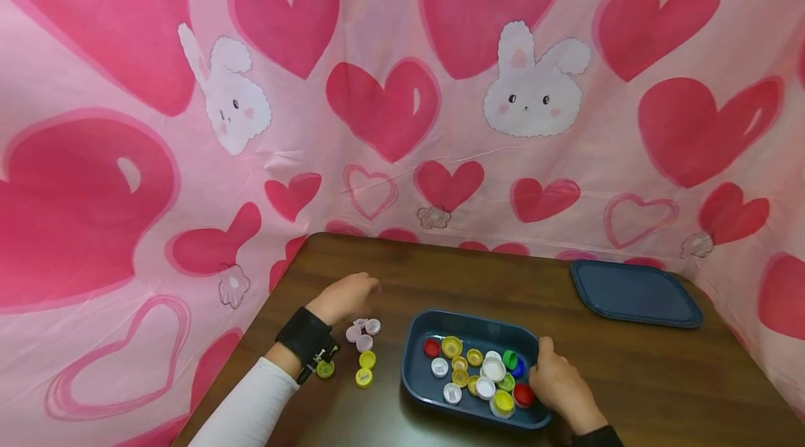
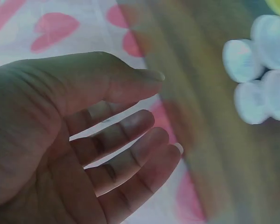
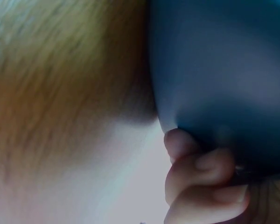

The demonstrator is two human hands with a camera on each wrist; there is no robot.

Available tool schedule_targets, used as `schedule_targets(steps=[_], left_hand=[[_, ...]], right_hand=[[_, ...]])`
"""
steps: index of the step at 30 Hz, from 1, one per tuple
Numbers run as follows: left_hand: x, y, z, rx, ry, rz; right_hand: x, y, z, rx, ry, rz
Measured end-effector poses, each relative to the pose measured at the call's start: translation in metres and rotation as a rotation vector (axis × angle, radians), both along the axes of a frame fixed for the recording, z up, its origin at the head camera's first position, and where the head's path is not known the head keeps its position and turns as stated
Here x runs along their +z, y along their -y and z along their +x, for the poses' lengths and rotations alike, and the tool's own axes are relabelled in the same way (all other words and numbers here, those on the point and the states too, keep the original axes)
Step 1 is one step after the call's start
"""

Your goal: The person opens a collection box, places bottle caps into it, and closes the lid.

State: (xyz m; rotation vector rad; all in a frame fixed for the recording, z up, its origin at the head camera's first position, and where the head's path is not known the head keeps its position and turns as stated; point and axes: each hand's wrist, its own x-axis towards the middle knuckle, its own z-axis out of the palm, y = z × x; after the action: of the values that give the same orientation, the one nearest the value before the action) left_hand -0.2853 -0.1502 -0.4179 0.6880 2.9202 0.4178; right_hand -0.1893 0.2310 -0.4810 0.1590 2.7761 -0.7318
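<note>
Left hand (image 1: 344, 297): held low over the brown wooden surface (image 1: 660, 377), palm down, just behind a small cluster of pale pink caps (image 1: 363, 334). The left wrist view shows its fingers (image 2: 130, 135) straight and slightly spread, thumb above them, holding nothing. White sleeve (image 1: 245, 408) and a black wrist strap (image 1: 306, 339) on that arm.

Right hand (image 1: 562, 385): at the right end of the dark blue tray (image 1: 420, 335), thumb over the rim. The right wrist view shows fingers (image 3: 200, 172) curled against the tray wall, gripping it.

Writing: two white caps in the tray carry small dark marks, too small to read.

Tray holds mixed bottle caps (image 1: 481, 371): red, yellow, white, green, blue. On the surface left of the tray, below the pink caps, lie yellow caps (image 1: 365, 368) and one green cap (image 1: 325, 369). A dark blue lid (image 1: 635, 292) lies flat, well apart, toward the far right corner.
</note>
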Motion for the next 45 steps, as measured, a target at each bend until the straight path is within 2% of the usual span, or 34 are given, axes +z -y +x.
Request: schedule_targets(steps=[6,11,21,31,41,45], left_hand=[[-0.028,0.009,-0.003,0.062,0.067,-0.008],[-0.037,0.012,-0.006,0.063,0.081,-0.017],[-0.048,0.010,-0.011,0.084,0.140,-0.014],[-0.054,0.010,-0.012,0.101,0.146,0.011],[-0.059,0.014,-0.017,0.064,0.062,-0.004],[-0.054,0.013,-0.014,0.068,0.050,0.021]], right_hand=[[0.000,0.001,-0.002,-0.022,0.035,-0.003],[-0.001,0.002,-0.004,-0.036,0.054,-0.007],[-0.003,0.001,-0.004,-0.013,0.022,-0.007],[-0.001,0.002,-0.004,-0.034,0.052,-0.009],[-0.001,0.002,-0.002,-0.031,0.048,-0.018],[-0.001,0.001,-0.001,-0.018,0.034,-0.016]])
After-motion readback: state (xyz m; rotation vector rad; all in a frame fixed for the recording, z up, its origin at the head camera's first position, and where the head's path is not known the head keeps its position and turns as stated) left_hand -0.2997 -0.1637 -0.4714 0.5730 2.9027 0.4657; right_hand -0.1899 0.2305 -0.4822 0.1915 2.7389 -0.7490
